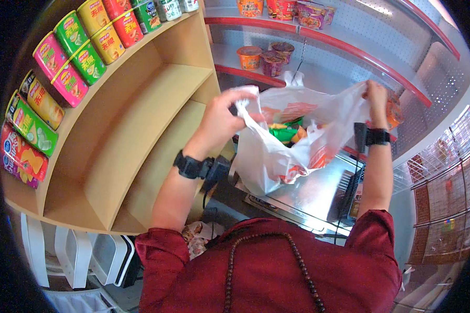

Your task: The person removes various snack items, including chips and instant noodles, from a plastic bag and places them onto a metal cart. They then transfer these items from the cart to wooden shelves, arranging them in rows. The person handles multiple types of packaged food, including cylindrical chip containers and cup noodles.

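A white plastic carrier bag [258, 172] with red print hangs in front of me, its mouth stretched wide. My left hand [223, 113] grips the rim on one side, thumb and fingers pinching the film. On the opposite side my right hand [376, 98] holds the other edge, raised a little higher. Inside the bag lie snack packets, among them a green one [284, 134] and an orange-yellow one [299, 135]; the rest of the contents is hidden by folds. Black straps with small devices sit on both wrists.
Wooden shelving [141, 109] at left carries chip canisters [88, 62] along its top. Behind the bag, red-edged metal shelves [337, 43] hold instant noodle cups [274, 62]. Below the bag are a shiny metal surface [305, 203] and a black wire basket [344, 195]. White trays [74, 254] stand at lower left.
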The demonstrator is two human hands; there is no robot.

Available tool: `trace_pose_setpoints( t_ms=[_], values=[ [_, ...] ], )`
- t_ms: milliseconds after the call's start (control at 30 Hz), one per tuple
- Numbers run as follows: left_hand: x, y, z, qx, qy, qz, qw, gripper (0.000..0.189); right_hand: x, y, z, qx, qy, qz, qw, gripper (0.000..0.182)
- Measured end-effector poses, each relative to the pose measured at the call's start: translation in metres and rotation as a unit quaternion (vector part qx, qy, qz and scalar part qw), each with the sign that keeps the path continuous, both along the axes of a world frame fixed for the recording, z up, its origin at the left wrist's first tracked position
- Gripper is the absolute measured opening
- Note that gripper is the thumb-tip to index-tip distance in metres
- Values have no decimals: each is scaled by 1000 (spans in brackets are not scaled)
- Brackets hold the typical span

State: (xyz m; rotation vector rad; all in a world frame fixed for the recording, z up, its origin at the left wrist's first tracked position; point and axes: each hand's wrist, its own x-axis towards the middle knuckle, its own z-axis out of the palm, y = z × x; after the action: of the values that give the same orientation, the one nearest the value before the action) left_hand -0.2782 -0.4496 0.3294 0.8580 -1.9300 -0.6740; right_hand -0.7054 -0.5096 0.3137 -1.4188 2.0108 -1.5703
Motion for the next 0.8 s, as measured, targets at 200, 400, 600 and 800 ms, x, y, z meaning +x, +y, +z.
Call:
trace_pose_setpoints(
  t_ms=[200, 400, 600, 800],
  values=[
    [6, -21, 11, 121, 42, -122, 984, 52, 28, 112, 53, -68, -117, 121, 983, 18],
    [22, -15, -91, 197, -131, -156, 959, 67, 18, 157, -29, 198, 45, 88, 975, 31],
    [22, 6, -74, 52, -200, -45, 977, 61, 51, 173, -40, 66, 325, -98, 938, 74],
    [23, 26, -56, -64, -183, 56, 979, 41, 116, 157, -23, -85, 394, -55, 914, 67]
  ],
)
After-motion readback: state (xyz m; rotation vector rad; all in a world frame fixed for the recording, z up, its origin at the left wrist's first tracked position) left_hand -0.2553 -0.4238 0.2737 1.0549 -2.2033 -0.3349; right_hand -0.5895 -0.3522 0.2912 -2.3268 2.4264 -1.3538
